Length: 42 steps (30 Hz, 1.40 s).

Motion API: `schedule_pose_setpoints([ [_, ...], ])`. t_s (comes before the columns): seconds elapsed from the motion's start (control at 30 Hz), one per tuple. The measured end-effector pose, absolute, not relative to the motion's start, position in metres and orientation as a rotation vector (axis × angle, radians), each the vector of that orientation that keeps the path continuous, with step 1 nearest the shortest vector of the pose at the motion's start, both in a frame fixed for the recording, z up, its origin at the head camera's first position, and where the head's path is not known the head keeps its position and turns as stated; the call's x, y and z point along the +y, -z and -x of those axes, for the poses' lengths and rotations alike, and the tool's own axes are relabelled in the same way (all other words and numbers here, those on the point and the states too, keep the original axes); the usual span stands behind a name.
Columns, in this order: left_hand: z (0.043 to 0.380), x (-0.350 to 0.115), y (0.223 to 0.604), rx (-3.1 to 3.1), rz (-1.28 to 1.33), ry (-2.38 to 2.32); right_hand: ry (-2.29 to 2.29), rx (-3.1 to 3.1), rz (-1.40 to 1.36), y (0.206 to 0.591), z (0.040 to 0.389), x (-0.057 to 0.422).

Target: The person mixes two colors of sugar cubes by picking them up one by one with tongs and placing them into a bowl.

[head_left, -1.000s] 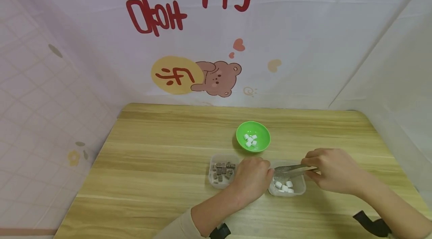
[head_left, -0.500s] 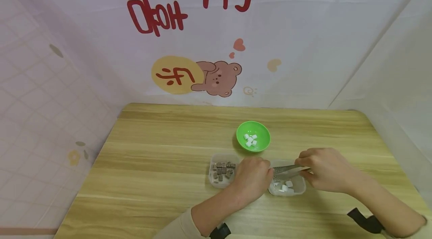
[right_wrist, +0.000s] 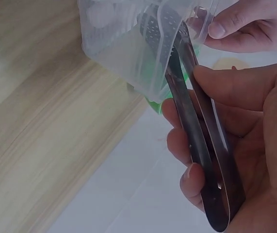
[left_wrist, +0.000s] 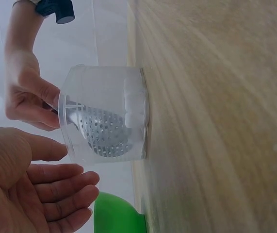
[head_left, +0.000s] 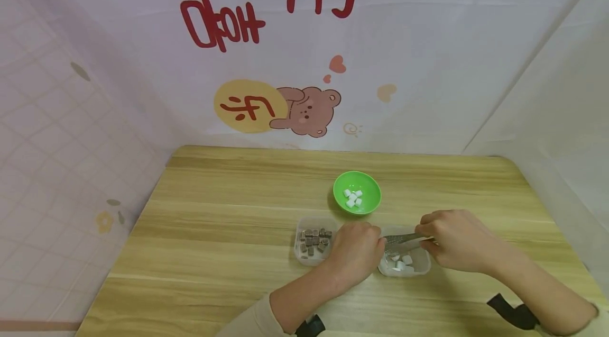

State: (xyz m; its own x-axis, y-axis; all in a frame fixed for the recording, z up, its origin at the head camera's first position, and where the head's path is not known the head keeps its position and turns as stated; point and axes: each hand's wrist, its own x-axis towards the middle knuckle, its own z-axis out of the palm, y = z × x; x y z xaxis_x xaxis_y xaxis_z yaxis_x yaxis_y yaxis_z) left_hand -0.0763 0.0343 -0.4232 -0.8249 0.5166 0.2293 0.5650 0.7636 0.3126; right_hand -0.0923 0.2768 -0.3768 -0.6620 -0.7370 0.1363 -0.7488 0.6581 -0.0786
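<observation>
My left hand (head_left: 354, 252) pinches the near-left rim of a clear plastic container (head_left: 421, 268), thumb and fingertips at its edge. Several white cubes (head_left: 406, 260) lie on the container's floor. Metal tongs (right_wrist: 208, 145) are in my right hand (head_left: 457, 239), thumb on one arm and fingers curled round the other. Their perforated head (left_wrist: 104, 132) reaches down inside the container, close to the cubes in the left wrist view. Whether a cube sits between the tong heads I cannot tell. Behind the container stands a green bowl (head_left: 372, 203) with several white cubes (head_left: 352, 197).
Left of my left hand, a second clear container (head_left: 300, 257) holds several grey-brown cubes (head_left: 310, 240). All of it stands on a wood-grain table (head_left: 214, 252). A white printed cloth backdrop (head_left: 409, 51) rises behind the table's far edge.
My right hand has moved left with the tongs, taking their heads further over the cubes. Some cubes in the container have shifted or become covered. My left hand stays at the rim.
</observation>
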Motion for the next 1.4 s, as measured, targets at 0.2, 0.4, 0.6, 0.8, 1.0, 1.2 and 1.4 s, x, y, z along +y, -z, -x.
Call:
schedule_pose_setpoints([
  [0.2,0.077,0.035,0.423,-2.837,0.86,0.575,-0.249,-2.692,-1.284,0.382,0.093,0.282],
  [0.4,0.077,0.035,0.422,-2.85,0.858,0.609,-0.309,-2.592,-1.232,0.387,0.089,0.295],
  [0.6,0.077,0.036,0.423,-2.853,0.857,0.594,-0.406,-2.561,-1.143,0.383,0.084,0.314],
  [0.8,0.077,0.036,0.424,-2.838,0.856,0.56,-0.532,-2.514,-1.045,0.372,0.081,0.323],
  [1.0,0.077,0.036,0.424,-2.81,0.856,0.547,-0.532,-2.5,-0.936,0.368,0.092,0.313],
  [1.2,0.077,0.035,0.424,-2.8,0.864,0.549,-0.57,-2.46,-0.864,0.381,0.111,0.294],
  [1.4,0.077,0.034,0.424,-2.811,0.881,0.541,-0.607,-2.498,-0.786,0.395,0.122,0.285],
])
